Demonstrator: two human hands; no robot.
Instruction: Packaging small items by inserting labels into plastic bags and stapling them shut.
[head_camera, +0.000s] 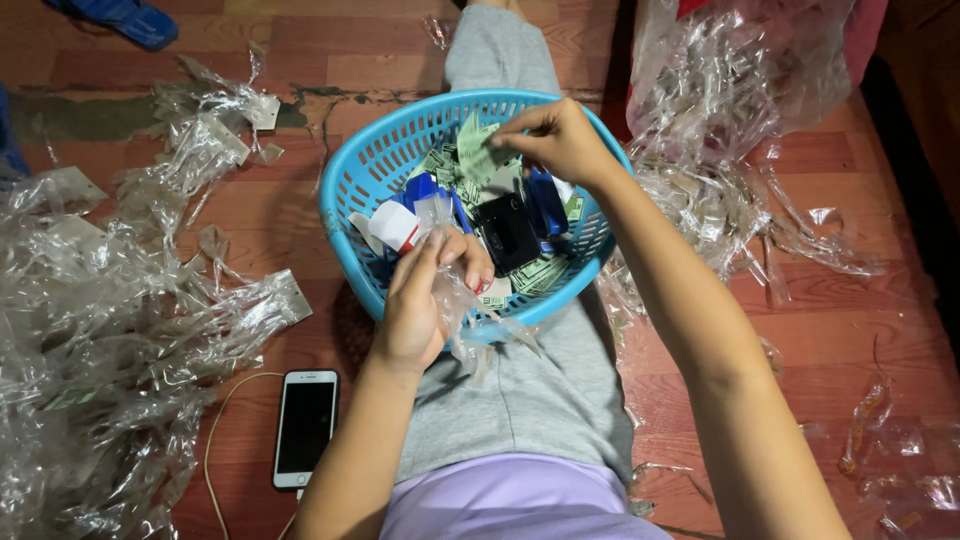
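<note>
Blue basket (352, 190) rests on the lap; over its near rim the left hand (425, 300) pinches a clear plastic wrapper (470, 325), over its far side the right hand (560, 140) grips green paper notes (478, 152)

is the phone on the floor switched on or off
Apparently off or asleep: the white phone lies face up on the wooden floor beside the left hand's forearm, its screen fully black.

Basket (352, 190): glossy blue plastic lattice. Wrappers (130, 330): clear crinkled film. Floor (850, 330): worn reddish wood-look boards. Phone (305, 428): glossy glass.
</note>
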